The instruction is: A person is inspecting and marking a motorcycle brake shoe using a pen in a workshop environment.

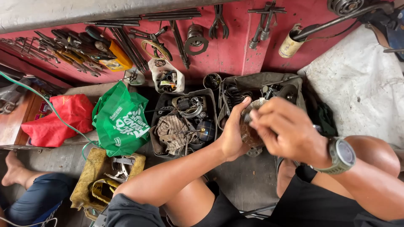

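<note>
**Grimy metal part gripped over the parts trays**

The dirty, roughly cylindrical metal part (251,130) is held above the floor, in front of a grey tray (294,82) of scrap, its long axis running near upright with the paler end on top. The left hand (233,130) cups its side, fingers curled around it. The right hand (286,130), a watch (341,154) at the wrist, closes over the top; its fingertips are hidden. Farther left sit a black tray (210,101) and a green bag (122,120)
</note>
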